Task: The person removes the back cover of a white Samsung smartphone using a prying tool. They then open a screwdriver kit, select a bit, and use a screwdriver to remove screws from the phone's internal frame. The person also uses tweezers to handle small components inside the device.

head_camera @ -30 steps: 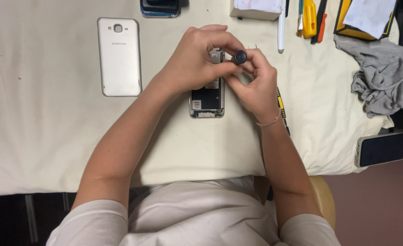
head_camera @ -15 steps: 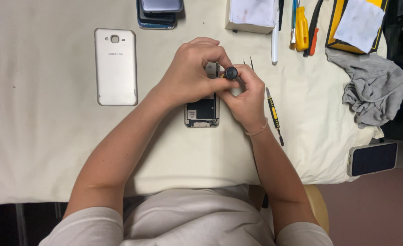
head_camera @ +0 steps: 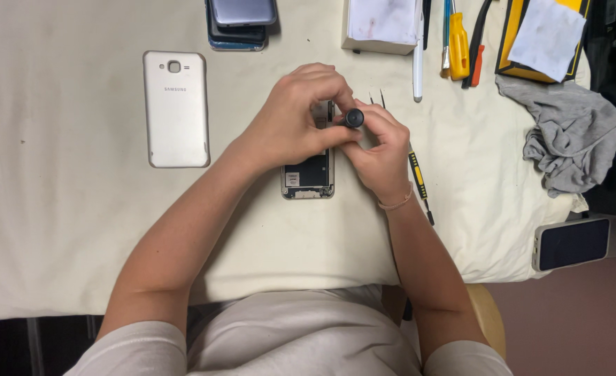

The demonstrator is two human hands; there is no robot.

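Observation:
An opened phone (head_camera: 309, 174) lies face down on the cream cloth, its inner board showing at the lower end. My left hand (head_camera: 295, 124) covers its upper part and pinches the round black cap of a small screwdriver (head_camera: 354, 118) that stands upright over the phone. My right hand (head_camera: 381, 150) curls around the screwdriver's shaft from the right. The phone's white back cover (head_camera: 176, 109) lies apart to the left. The screwdriver's tip is hidden by my fingers.
A stack of phones (head_camera: 241, 22) sits at the far edge. A white box (head_camera: 381, 26), a pen (head_camera: 418, 63), yellow-handled tools (head_camera: 458, 43) and tweezers (head_camera: 377, 99) lie behind my hands. A grey rag (head_camera: 570, 143) and a dark phone (head_camera: 572, 243) lie right. A yellow-black tool (head_camera: 419, 181) rests by my wrist.
My view has drifted, so everything sits slightly lower and left in the frame. Both hands stay on the screwdriver over the phone, with small finger shifts.

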